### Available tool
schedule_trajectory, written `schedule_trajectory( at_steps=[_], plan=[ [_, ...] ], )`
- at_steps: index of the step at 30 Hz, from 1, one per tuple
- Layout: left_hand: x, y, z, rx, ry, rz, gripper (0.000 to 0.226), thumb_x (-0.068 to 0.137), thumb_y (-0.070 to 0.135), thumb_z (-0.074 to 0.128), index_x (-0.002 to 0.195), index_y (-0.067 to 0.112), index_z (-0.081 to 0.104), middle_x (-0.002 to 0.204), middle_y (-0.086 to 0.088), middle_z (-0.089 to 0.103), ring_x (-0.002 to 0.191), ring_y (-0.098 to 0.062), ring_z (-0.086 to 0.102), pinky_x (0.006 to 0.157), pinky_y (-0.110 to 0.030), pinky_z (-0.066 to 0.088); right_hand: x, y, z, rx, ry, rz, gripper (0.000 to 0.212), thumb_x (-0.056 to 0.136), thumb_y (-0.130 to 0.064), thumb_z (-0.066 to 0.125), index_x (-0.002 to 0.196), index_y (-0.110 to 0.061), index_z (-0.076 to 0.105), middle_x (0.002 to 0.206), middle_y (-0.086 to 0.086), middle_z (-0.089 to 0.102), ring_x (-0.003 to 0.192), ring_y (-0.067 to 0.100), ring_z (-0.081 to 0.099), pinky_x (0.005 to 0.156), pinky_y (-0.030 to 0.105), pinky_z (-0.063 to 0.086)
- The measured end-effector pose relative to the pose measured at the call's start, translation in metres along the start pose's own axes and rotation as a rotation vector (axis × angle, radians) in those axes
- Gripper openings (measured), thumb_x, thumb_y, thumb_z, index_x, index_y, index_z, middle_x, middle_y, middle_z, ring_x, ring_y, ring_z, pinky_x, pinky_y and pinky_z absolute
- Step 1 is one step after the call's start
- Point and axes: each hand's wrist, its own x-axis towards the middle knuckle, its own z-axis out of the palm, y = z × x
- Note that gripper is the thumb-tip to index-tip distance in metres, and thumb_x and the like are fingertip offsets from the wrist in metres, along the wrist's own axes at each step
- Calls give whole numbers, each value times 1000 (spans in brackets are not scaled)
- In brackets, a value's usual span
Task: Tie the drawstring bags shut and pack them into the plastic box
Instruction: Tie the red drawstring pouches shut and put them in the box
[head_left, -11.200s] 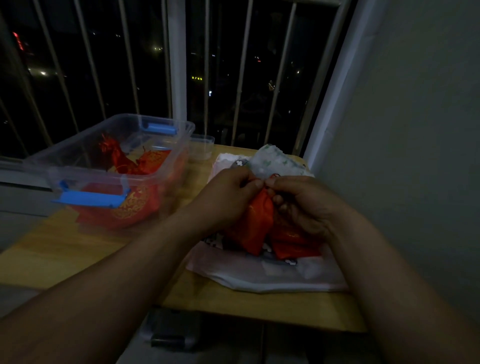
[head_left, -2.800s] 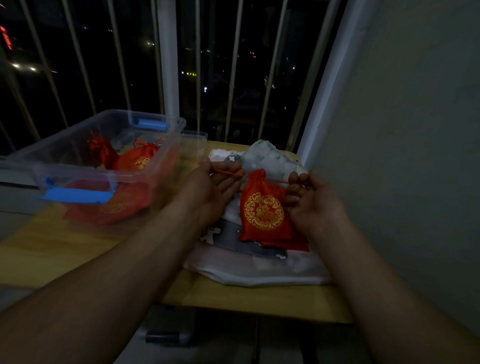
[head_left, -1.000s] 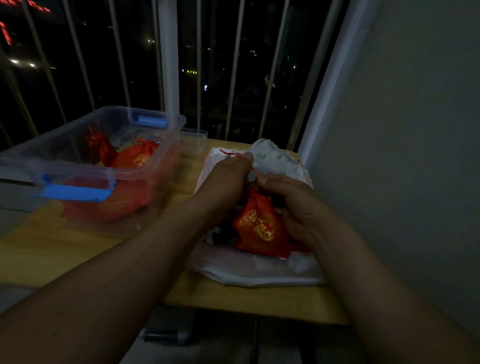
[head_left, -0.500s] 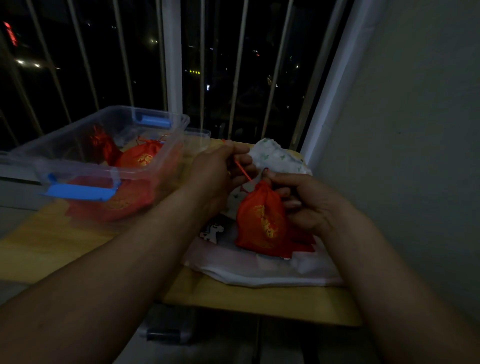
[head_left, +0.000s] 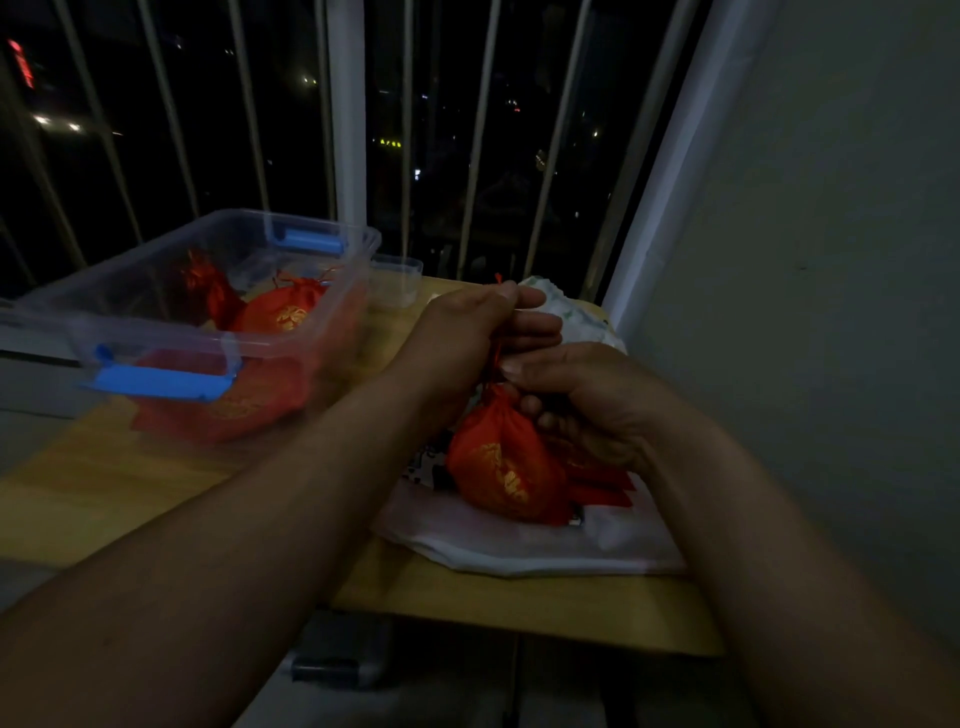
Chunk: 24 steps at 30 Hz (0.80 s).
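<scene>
A red drawstring bag (head_left: 501, 467) with a gold pattern stands on the white cloth (head_left: 519, 545), its neck gathered tight. My left hand (head_left: 467, 338) pinches the red drawstring (head_left: 496, 358) above the bag and holds it up. My right hand (head_left: 582, 400) grips the bag's neck from the right. More flat red bags (head_left: 597, 480) lie under my right hand. The clear plastic box (head_left: 208, 317) with blue latches stands at the left and holds several red bags (head_left: 280, 314).
The wooden table (head_left: 130, 483) ends close in front of me. A small clear container (head_left: 397, 280) stands behind the box. A patterned white cloth bundle (head_left: 576, 317) lies at the back right. A wall runs along the right, window bars behind.
The bag's neck has been drawn tighter. My left hand has moved right and up, pulling the string more upright, and my right hand has closed in on the neck.
</scene>
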Motion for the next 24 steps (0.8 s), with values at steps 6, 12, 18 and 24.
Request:
schedule_trajectory(
  at_steps=[6, 12, 18, 24],
  plan=[
    [-2, 3, 0, 269, -86, 81, 36, 109, 35, 46, 130, 17, 68, 114, -1, 76, 104, -6, 73, 85, -25, 60, -1, -3, 9, -73, -6, -59, 17, 100, 2, 54, 100, -8, 68, 61, 4, 60, 48, 7, 54, 42, 17, 42],
    [-3, 3, -11, 648, -44, 186, 32, 109, 44, 39, 118, 28, 65, 100, 11, 69, 85, 11, 64, 71, -3, 44, 0, -3, 2, 15, 103, -56, 22, 101, -6, 58, 82, -8, 70, 54, 0, 60, 45, 5, 52, 42, 17, 41],
    [-7, -3, -14, 968, -64, 255, 26, 109, 32, 43, 104, 15, 62, 94, 2, 64, 82, -7, 58, 63, -18, 41, 3, 2, -5, 33, 152, -61, 19, 99, -6, 61, 84, -9, 71, 63, -1, 65, 51, 5, 56, 45, 16, 44],
    [-5, -3, -19, 1005, -27, 284, 22, 104, 37, 54, 102, 17, 64, 90, 4, 66, 82, -5, 59, 60, -13, 40, 1, 2, -12, 36, 176, -70, 15, 99, -7, 62, 87, -7, 71, 67, 2, 67, 57, 7, 61, 51, 18, 49]
  ],
)
